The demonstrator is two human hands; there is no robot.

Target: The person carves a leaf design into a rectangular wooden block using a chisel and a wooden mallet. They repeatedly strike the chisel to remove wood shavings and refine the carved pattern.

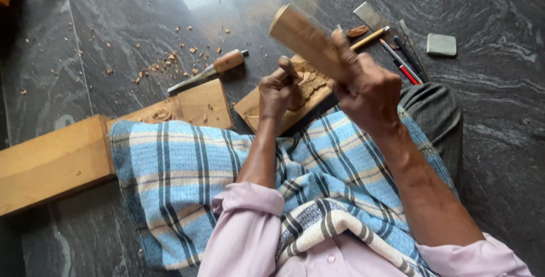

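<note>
a spare chisel with a wooden handle (210, 70) is laid on the dark stone floor (113, 21), with wood chips (164, 61) scattered beside it. a long wooden beam (54, 163) is set at left. a grey sharpening stone (441, 45) and several pencils (400, 55) are placed at upper right.

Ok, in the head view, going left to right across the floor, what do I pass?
Thick wooden beam → loose chisel with a wooden handle → left hand on a chisel over the carved panel → right hand raising a wooden mallet → red-handled tools → grey sharpening stone.
</note>
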